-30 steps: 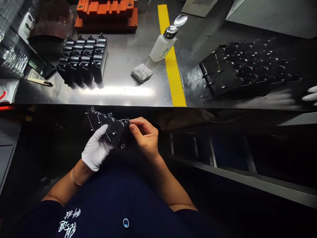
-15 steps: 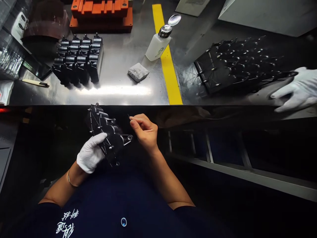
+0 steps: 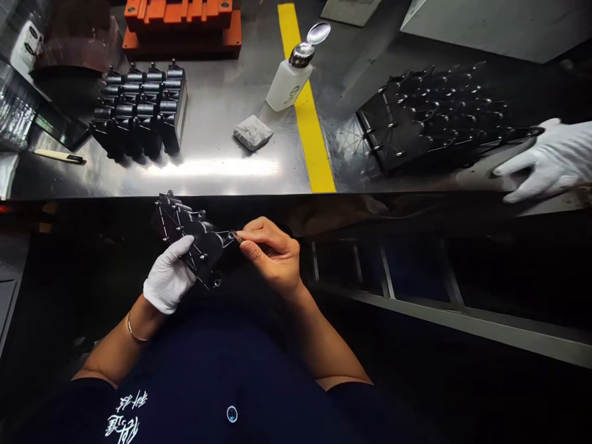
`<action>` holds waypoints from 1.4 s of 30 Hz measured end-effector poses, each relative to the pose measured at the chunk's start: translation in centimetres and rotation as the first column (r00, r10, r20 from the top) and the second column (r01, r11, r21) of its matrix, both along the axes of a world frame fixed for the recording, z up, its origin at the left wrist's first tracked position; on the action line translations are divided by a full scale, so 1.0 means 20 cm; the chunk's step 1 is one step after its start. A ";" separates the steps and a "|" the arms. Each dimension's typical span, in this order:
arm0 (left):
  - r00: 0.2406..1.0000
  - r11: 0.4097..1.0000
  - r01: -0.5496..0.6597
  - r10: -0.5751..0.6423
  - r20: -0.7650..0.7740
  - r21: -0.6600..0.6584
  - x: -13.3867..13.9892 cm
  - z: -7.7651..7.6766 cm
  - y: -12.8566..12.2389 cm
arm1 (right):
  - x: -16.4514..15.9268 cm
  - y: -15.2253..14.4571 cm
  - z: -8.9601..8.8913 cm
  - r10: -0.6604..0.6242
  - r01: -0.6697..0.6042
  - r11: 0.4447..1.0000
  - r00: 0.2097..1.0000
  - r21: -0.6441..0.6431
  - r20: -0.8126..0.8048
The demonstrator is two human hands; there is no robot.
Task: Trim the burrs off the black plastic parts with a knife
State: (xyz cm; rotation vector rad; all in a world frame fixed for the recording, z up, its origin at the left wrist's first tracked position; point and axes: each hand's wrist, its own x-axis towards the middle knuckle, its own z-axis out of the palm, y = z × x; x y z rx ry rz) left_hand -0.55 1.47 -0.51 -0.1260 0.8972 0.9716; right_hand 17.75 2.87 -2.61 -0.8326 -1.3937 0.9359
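Note:
My left hand [image 3: 167, 280], in a white glove, is closed around the edge of a black moulded part [image 3: 206, 250] with ribs, small metal pins and ring-shaped lugs. The part is tilted, held in front of the table edge. My bare right hand [image 3: 274, 254] pinches with thumb and forefinger at the part's right-hand lug [image 3: 232, 235]. Something tiny and dark shows at those fingertips, too small to name.
Black parts [image 3: 143, 111] stand in a row on the metal table [image 3: 208, 142], near an orange fixture [image 3: 182, 40], a folded white cloth [image 3: 253, 132] and a pump bottle [image 3: 290, 85]. At right, another person's gloved hand [image 3: 548, 160] is beside more black parts [image 3: 439, 117].
My right hand, which was apart from the black part with a tiny dark thing pinched in it, now meets its lug. The part has shifted slightly left and up in view.

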 end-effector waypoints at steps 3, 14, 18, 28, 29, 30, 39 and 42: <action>0.999 0.996 0.044 -0.043 -0.024 0.076 -0.02 -0.01 -0.01 | 0.00 0.01 -0.02 -0.009 0.008 1.000 0.998 0.009 0.055; 0.922 0.808 0.376 -0.276 -0.272 0.454 -0.14 0.04 0.00 | 0.08 -0.03 0.04 0.326 -0.392 0.916 0.856 0.092 0.402; 0.924 0.828 0.369 -0.277 -0.263 0.422 -0.14 0.01 0.02 | 0.08 -0.05 0.08 0.312 -0.472 0.863 0.778 0.179 0.545; 0.948 0.851 0.307 -0.236 -0.213 0.425 -0.10 -0.03 -0.01 | 0.09 0.01 0.07 0.202 -0.412 0.870 0.799 0.270 0.566; 0.952 0.853 0.298 -0.229 -0.205 0.428 -0.10 -0.03 -0.02 | 0.09 0.01 0.07 0.200 -0.417 0.869 0.790 0.268 0.579; 0.956 0.856 0.286 -0.221 -0.195 0.432 -0.09 -0.03 -0.02 | 0.09 0.01 0.07 0.186 -0.413 0.869 0.782 0.272 0.595; 0.984 0.906 0.170 -0.138 -0.110 0.387 -0.03 -0.03 -0.03 | 0.10 0.02 0.03 0.041 -0.308 0.894 0.779 0.325 0.626; 0.986 0.915 0.161 -0.135 -0.096 0.369 -0.03 -0.03 -0.03 | 0.11 0.02 0.03 0.050 -0.308 0.902 0.771 0.302 0.635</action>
